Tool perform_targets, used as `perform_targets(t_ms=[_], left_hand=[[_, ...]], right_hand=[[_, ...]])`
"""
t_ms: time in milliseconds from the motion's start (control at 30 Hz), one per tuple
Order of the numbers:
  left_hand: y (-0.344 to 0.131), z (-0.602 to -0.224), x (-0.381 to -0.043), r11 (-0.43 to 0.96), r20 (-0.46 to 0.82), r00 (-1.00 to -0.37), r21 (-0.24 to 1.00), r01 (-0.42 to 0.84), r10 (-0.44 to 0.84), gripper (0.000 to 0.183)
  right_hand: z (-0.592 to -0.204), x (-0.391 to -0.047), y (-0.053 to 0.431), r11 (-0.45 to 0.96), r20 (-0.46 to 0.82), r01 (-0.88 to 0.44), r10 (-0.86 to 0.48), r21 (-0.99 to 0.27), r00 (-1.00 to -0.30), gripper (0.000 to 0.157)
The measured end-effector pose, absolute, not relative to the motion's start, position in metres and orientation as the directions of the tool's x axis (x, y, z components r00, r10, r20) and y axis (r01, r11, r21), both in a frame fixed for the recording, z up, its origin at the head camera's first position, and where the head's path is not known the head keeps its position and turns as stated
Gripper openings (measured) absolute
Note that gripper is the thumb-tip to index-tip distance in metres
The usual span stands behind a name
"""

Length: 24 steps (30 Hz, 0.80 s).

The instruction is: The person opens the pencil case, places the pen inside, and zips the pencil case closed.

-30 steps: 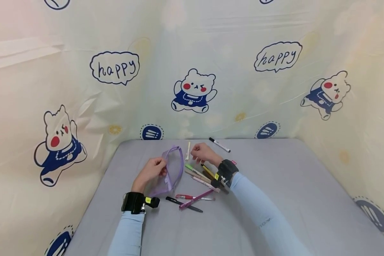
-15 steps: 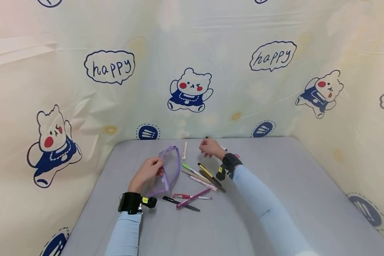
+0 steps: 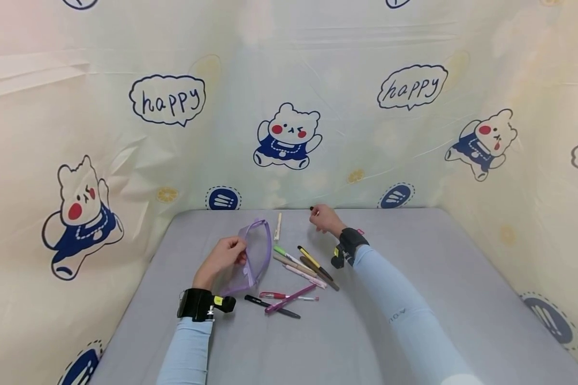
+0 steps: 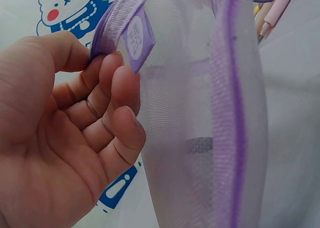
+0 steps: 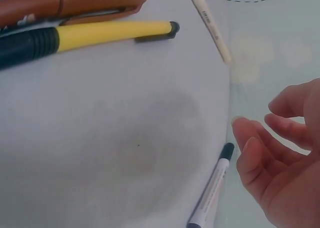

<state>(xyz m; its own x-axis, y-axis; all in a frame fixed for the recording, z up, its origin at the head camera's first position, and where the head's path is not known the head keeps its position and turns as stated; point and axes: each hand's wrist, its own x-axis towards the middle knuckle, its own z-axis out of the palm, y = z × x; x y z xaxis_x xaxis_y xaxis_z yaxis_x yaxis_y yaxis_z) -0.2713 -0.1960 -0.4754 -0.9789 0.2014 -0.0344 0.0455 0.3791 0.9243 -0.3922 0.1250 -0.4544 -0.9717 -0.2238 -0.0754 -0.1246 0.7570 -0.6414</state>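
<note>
A see-through mesh pencil pouch (image 4: 230,118) with purple zipper edging stands with its mouth spread. At its zipper edge my left hand (image 3: 223,258) pinches it between thumb and forefinger, seen close in the left wrist view. My right hand (image 3: 326,219) hovers at the table's far edge with loosely bent fingers and nothing between them. Just beside those fingers lies a white marker (image 5: 210,193) with a black cap; in the head view the hand hides most of it. A cream pen (image 3: 278,226) lies between pouch and right hand.
A loose group of pens lies mid-table, with a yellow and black pen (image 3: 315,262), a green-tipped pen (image 3: 281,251) and a pink pen (image 3: 305,275). Nearer are a red pen (image 3: 289,296), a purple pen (image 3: 289,299) and a black pen (image 3: 289,313). Printed cloth hangs behind.
My right hand has moved right and away from me, from beside the cream pen to the black-capped marker. My left hand keeps its pinch on the pouch. The head view has shifted slightly.
</note>
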Motion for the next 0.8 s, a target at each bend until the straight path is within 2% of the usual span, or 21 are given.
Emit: perform_targets(t_ms=[300, 500, 633, 800], left_hand=[[-0.193, -0.472, -0.272, 0.384, -0.031, -0.98, 0.922, 0.047, 0.195, 0.028], [-0.197, -0.474, -0.272, 0.38, -0.022, -0.984, 0.924, 0.047, 0.177, 0.028], [-0.198, -0.473, -0.271, 0.388, -0.028, -0.983, 0.921, 0.044, 0.179, 0.031], [-0.198, -0.472, -0.271, 0.392, -0.036, -0.983, 0.919, 0.038, 0.179, 0.029]], right_hand=[[-0.447, -0.409, 0.14, 0.798, -0.029, -0.116, -0.164, -0.591, -0.986, 0.019], [-0.437, -0.419, 0.146, 0.851, 0.0, -0.141, -0.163, -0.507, -0.987, 0.035], [-0.443, -0.427, 0.153, 0.862, -0.029, -0.099, -0.131, -0.497, -0.991, 0.042], [-0.46, -0.435, 0.16, 0.879, -0.014, -0.092, -0.112, -0.468, -0.994, 0.041]])
